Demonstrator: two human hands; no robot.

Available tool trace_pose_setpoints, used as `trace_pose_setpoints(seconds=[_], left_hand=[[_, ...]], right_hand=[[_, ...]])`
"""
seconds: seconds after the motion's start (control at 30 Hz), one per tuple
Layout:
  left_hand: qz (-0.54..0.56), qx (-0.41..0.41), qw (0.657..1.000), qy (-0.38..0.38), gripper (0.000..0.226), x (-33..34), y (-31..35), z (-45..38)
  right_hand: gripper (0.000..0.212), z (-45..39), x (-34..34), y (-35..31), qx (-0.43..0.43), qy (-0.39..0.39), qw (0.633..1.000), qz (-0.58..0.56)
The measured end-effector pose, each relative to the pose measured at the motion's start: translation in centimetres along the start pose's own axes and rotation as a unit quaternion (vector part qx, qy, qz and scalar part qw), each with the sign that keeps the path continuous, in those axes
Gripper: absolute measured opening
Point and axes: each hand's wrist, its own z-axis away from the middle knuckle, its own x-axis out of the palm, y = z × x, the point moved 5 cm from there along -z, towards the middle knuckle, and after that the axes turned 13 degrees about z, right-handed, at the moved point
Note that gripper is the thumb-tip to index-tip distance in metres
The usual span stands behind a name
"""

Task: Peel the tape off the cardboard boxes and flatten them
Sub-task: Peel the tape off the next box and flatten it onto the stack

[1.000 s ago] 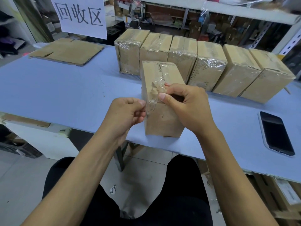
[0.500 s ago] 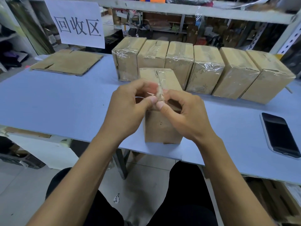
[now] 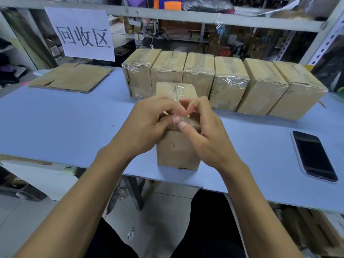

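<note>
A brown cardboard box [image 3: 176, 149] stands upright near the front edge of the blue table [image 3: 65, 118]. Clear tape [image 3: 183, 118] runs along its top seam. My left hand [image 3: 147, 125] and my right hand [image 3: 206, 131] meet over the box's top front edge. Both pinch the loose end of the tape between thumb and fingertips. The hands hide most of the box's top. Behind it stands a row of several taped boxes [image 3: 230, 84], wrapped in clear tape.
A flattened cardboard sheet [image 3: 72, 77] lies at the back left under a white paper sign [image 3: 81, 34]. A black phone [image 3: 314, 155] lies face up at the right. Metal shelving [image 3: 204, 19] with clutter stands behind the table.
My left hand rose from the box's front face to its top edge and joined my right hand on the tape. The view tilted upward slightly.
</note>
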Motion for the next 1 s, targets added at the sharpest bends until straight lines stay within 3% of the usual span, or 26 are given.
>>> trace_pose_setpoints(seconds=[0.2, 0.33, 0.43, 0.57, 0.63, 0.77, 1.0], left_hand=[[-0.023, 0.004, 0.997, 0.076, 0.006, 0.3, 0.2, 0.2], [-0.010, -0.009, 1.000, 0.017, 0.021, 0.0, -0.4, 0.3], [-0.028, 0.001, 0.999, -0.022, 0.036, 0.0, -0.3, 0.2], [0.025, -0.057, 0.997, 0.038, 0.022, -0.2, -0.7, -0.9], [0.018, -0.063, 0.996, 0.063, 0.013, 0.1, -0.9, -1.2], [-0.009, -0.061, 0.991, 0.115, 0.003, 0.0, -1.6, -1.0], [-0.070, -0.043, 0.992, 0.092, 0.020, 0.4, -1.2, -0.3]], right_hand=[[0.013, -0.6, -0.3, 0.2, 0.003, 0.032, 0.999, 0.024], [0.004, -1.2, -0.3, -0.3, -0.029, 0.067, 0.991, 0.111], [0.005, -1.8, -0.5, -0.5, -0.039, 0.051, 0.989, 0.131], [0.021, -2.3, -1.0, -0.3, 0.002, 0.063, 0.995, 0.077], [0.011, -2.5, -1.1, -0.1, 0.011, 0.074, 0.994, 0.076], [0.009, -2.9, -1.2, 0.2, 0.003, 0.061, 0.992, 0.111], [0.019, -3.1, -1.0, 0.5, -0.003, -0.002, 0.986, 0.167]])
